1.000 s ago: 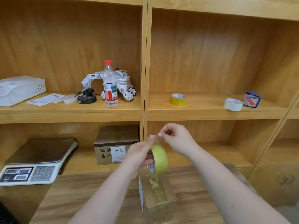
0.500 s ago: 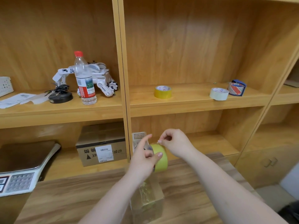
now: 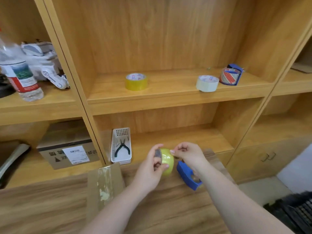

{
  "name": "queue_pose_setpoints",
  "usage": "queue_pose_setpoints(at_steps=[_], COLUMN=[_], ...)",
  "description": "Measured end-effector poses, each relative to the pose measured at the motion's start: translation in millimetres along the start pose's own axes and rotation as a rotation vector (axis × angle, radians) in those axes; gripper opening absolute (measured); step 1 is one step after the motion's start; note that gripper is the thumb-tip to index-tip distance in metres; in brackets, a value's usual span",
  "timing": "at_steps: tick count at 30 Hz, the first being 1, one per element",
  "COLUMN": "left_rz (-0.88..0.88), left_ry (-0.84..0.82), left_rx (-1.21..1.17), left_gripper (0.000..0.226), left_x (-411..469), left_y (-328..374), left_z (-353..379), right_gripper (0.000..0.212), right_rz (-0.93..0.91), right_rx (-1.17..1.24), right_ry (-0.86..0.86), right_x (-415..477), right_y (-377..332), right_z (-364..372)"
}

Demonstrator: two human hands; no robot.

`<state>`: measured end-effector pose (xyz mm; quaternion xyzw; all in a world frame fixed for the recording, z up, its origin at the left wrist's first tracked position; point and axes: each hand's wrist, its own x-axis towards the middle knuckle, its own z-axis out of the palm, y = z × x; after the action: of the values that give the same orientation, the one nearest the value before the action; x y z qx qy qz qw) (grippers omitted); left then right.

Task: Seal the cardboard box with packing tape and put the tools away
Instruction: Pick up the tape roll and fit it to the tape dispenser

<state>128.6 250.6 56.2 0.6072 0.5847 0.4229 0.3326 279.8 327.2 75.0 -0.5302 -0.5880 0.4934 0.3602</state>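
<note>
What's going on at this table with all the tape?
A person is holding a yellow tape roll over a wooden table. The left hand grips the roll while the right hand pinches at its top edge, apparently at the loose end of the tape. A cardboard box with a tape strip down its top sits just left of them, and a blue tape dispenser lies under the right wrist.

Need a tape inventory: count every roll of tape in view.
4: yellow roll, white roll and red-patterned roll in a blue dispenser on the upper shelf; yellow roll in both hands. Others may be hidden.
</note>
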Motion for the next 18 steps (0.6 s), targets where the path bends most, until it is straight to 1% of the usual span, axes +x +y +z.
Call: queue_pose_setpoints(at_steps=[3,4,8,9,11,12,13,14,16,18], left_rz=[-0.007,0.004,0.093,0.129,0.19,0.211,0.231,0.239,0.24,0.25], left_ry=[-0.006,-0.015,-0.122,-0.152,-0.203,-0.223,-0.246,-0.275,-0.32,-0.35], left_rx=[0.095,0.136,0.379,0.444,0.578,0.646,0.705,0.751,0.81,0.826], left_gripper=[0.056,0.057,0.067,0.07,0.074,0.075,0.075,0.075,0.073,0.071], left_x=[26.5,35.3,61.9,66.4,76.1,80.1,83.5,86.1,88.1,91.3], left_y=[-2.3,-2.9,-2.0,-3.3,-8.5,-11.4,-14.3,-16.3,-18.0,-22.9], left_z=[32.0,42.5,75.2,82.4,102.6,112.8,122.0,131.3,146.0,161.7], right_gripper=[0.014,0.02,0.074,0.088,0.109,0.113,0.113,0.108,0.096,0.093], right_rz=[-0.08,-0.095,-0.097,-0.096,-0.089,-0.101,-0.125,-0.146,-0.144,-0.118], right_rx=[-0.087,-0.117,-0.265,-0.321,-0.442,-0.483,-0.507,-0.501,-0.422,-0.36], right_ry=[0.01,-0.022,-0.29,-0.333,-0.328,-0.294,-0.252,-0.209,-0.131,-0.089], right_x=[16.9,22.4,41.9,45.7,53.8,55.6,57.3,58.5,57.8,57.4], right_y=[18.7,24.1,48.4,55.3,75.7,84.6,94.1,104.5,123.1,143.6], right_z=[-27.9,-39.3,-79.9,-85.9,-95.2,-97.8,-100.4,-104.0,-112.1,-121.8])
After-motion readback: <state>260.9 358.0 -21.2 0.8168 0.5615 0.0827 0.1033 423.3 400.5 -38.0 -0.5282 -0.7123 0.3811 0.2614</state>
